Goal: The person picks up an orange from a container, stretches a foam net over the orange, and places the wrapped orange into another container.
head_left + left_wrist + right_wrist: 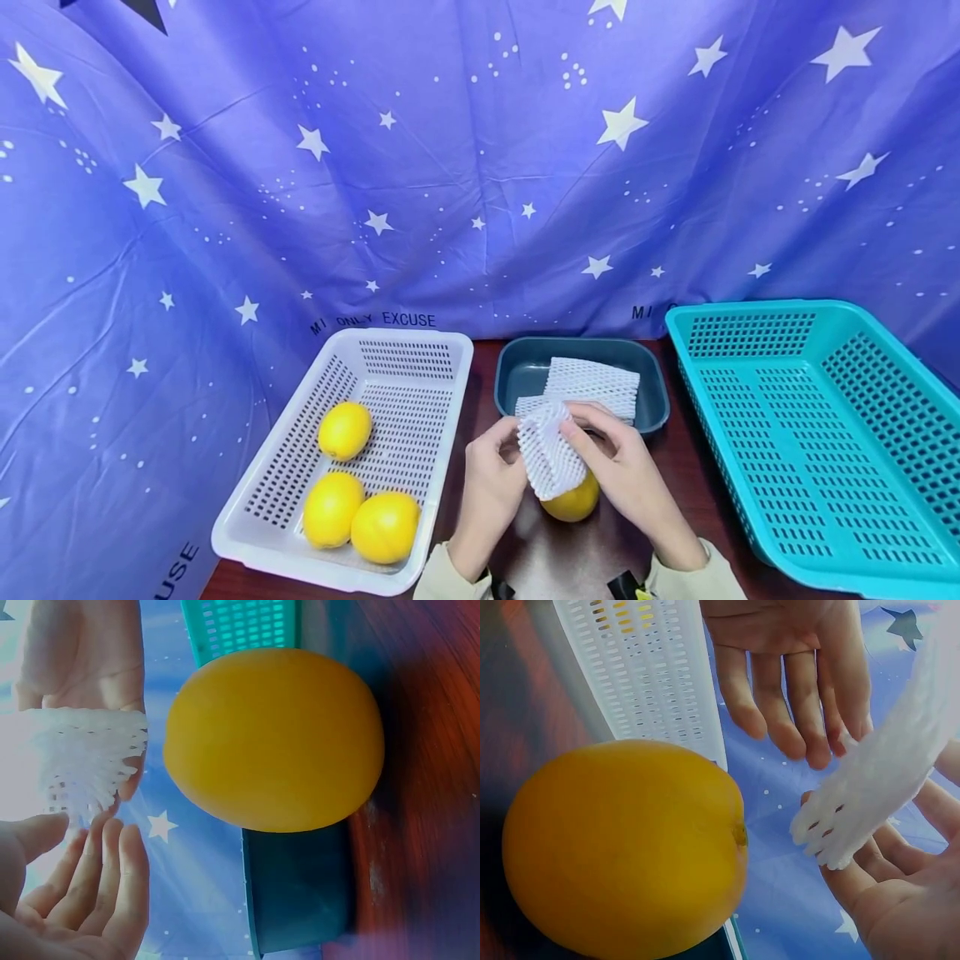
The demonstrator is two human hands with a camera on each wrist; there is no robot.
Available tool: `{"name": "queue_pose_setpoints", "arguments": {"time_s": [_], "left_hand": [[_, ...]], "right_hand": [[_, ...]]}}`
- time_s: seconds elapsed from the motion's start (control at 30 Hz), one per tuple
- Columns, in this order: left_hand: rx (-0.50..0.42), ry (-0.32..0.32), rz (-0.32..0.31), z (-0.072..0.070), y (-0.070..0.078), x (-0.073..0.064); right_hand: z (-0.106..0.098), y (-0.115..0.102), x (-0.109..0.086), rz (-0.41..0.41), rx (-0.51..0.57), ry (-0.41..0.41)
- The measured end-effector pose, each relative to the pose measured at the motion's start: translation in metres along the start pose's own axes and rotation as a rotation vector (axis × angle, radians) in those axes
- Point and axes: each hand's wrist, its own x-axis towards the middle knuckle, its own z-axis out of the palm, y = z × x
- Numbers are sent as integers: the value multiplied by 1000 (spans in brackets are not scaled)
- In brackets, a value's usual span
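Note:
Both hands hold a white foam net sleeve (550, 457) above the front of the table. My left hand (492, 487) pinches its left edge between thumb and fingertips, while my right hand (628, 468) grips the other side with the thumb on top. Below the sleeve stands an orange (573, 503), partly hidden by the net in the head view. That orange (274, 742) is apart from both hands in the left wrist view. A small green stem spot shows on the orange (626, 851) in the right wrist view.
A white basket (442, 467) on the left holds three oranges (386, 527). Behind the hands, a dark teal tray (517, 367) contains more foam net sleeves (592, 379). To the right stands a turquoise basket (806, 450). A blue star-patterned curtain (480, 167) hangs behind.

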Motion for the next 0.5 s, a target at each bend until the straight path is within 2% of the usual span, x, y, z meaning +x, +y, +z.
{"name": "queue_pose_setpoints", "arguments": {"time_s": [0.13,0.27,0.37,0.5], "left_hand": [[-128,-34,-25,1,1,0],[-221,-65,-44,1,1,0],[-258,-61,-48,0,1,1],[-292,-52,-18,-2,1,2]], "right_hand": [[-2,0,0,-14,9,15],[-3,0,0,12,20,5],[-3,-2,0,69,32,-27],[-4,-5,-1,157,73,-97]]}}
